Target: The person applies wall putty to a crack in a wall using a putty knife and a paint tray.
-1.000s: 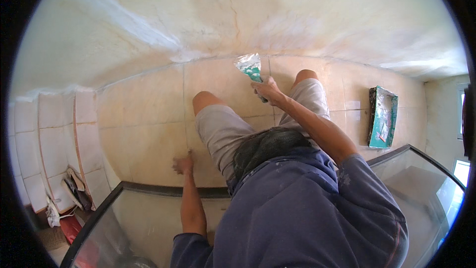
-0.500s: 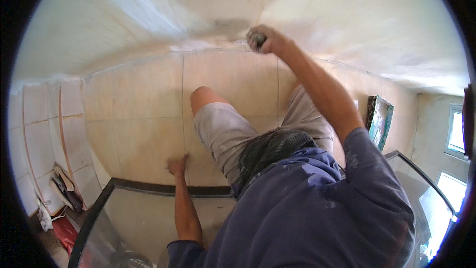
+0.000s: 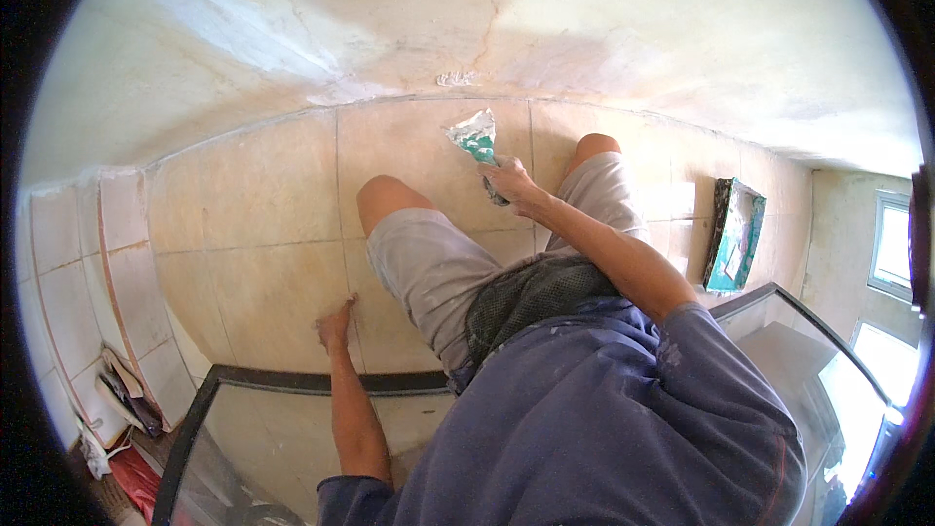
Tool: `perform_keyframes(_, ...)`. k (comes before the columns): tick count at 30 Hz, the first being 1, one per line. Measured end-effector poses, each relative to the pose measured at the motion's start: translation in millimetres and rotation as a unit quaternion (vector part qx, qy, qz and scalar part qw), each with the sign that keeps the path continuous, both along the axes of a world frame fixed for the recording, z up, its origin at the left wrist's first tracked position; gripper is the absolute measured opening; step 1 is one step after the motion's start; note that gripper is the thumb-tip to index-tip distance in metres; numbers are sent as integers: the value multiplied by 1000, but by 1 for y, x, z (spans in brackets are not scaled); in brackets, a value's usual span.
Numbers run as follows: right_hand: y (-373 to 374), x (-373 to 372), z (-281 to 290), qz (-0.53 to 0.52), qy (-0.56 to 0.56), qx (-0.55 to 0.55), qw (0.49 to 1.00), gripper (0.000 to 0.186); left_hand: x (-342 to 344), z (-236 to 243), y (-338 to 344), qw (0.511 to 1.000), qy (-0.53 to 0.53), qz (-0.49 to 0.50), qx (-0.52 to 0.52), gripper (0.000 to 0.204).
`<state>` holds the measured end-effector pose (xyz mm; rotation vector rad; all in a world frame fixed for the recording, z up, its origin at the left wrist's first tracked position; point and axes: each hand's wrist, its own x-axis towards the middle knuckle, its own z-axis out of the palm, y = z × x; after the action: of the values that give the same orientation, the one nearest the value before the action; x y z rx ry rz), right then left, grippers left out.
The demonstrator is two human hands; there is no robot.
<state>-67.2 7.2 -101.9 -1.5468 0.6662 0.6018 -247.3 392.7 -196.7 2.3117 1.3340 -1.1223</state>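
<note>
My right hand (image 3: 511,183) is closed round the handle of a putty knife (image 3: 477,144) with a green section and a wide blade smeared with white filler. The blade points away from me, over the tiles just short of the wall. My left hand (image 3: 336,323) rests on the beige tiled surface (image 3: 258,297), its thumb stretched apart from the other fingers, holding nothing. A fresh white dab of filler (image 3: 456,79) shows on the wall (image 3: 604,10) just above the tile edge, beyond the blade.
A green, filler-stained tray (image 3: 735,236) lies on the tiles to my right. A dark-framed glass panel (image 3: 321,383) runs along the near edge, another glass panel (image 3: 779,312) stands at right. Shoes (image 3: 127,392) and a red bag (image 3: 136,477) sit lower left. Cracks run up the wall.
My right hand has drawn back from the wall toward my lap, bringing the putty knife into clear view. White filler now shows on the wall. The left hand stays on the tiles.
</note>
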Motion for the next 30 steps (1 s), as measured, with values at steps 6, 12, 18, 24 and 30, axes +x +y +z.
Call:
perform_keyframes(6, 14, 35, -17, -110, 8, 56, 992, 14, 10, 30, -12, 999, -27, -36, 5, 91)
perform_keyframes(12, 29, 55, -4, -138, 16, 87, 986, 11, 0, 21, -8, 999, -40, -4, 37, 96)
perform_keyframes(18, 25, 52, 22, -132, -10, 109, 985, 12, 5, 24, -12, 999, -20, -18, 41, 100)
perform_keyframes(24, 29, 61, 70, -153, 16, 94, 984, 13, 3, 21, -7, 999, -21, -17, 37, 103)
perform_keyframes(30, -5, 99, 118, -117, 34, 265, 957, 9, 6, 36, -15, 997, -53, -30, 41, 101)
